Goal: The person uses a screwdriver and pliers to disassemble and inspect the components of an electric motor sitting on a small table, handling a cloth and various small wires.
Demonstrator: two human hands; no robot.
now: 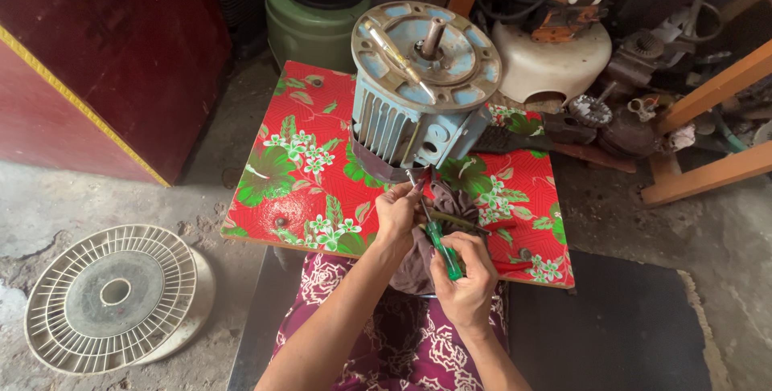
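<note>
Hands at the base of an electric motor [418, 94] on a red flowered tabletop [297, 174].

Right hand [465, 274] closed around a green-handled screwdriver [441, 246], shaft angled up past the left hand toward the motor's lower edge. Left hand [398, 212] just left of it, fingers pinched on something small and red at the tip. Brown cloth [426, 254] between and beneath both hands. Round white fan grille [112, 298] on the floor, well left of the left hand.

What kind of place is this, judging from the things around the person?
Probably a small repair workshop: an electric motor stands on a low flowered table, old machine parts lie piled behind, and a fan guard lies on the concrete floor.
</note>
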